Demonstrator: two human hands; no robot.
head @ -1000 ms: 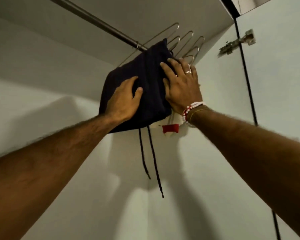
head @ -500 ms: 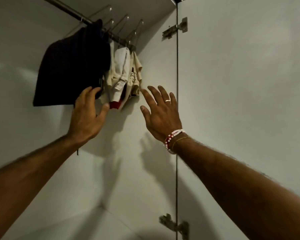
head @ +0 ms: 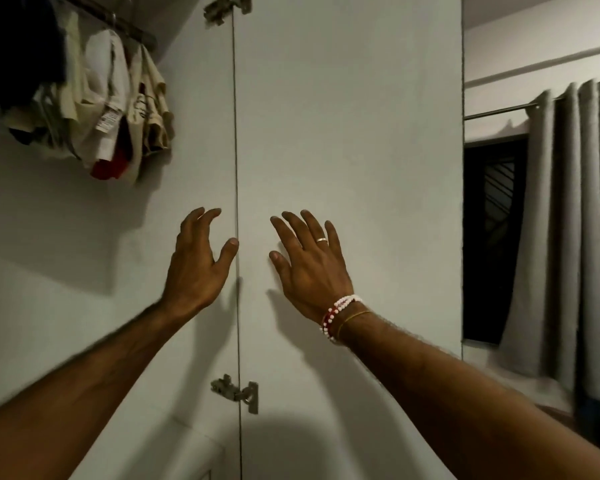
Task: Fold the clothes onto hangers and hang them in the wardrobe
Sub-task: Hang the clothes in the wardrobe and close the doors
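Observation:
A dark folded garment (head: 18,60) hangs on the wardrobe rail (head: 125,24) at the top left, partly cut off by the frame edge. Beside it hang several cream and white clothes (head: 115,109) with a red piece at the bottom. My left hand (head: 198,261) is held up in the middle, fingers loosely spread, holding nothing. My right hand (head: 309,265), with a ring and bead bracelets, is spread in front of the white wardrobe door (head: 343,133) and holds nothing. Both hands are well below and to the right of the clothes.
The door's hinges sit at the top (head: 226,6) and lower down (head: 238,393) along the door edge. To the right are grey curtains (head: 568,220) and a dark window (head: 492,237).
Both hands have come off the dark garment and dropped down away from the rail. My view has swung right, from the wardrobe's inside to the open door and window.

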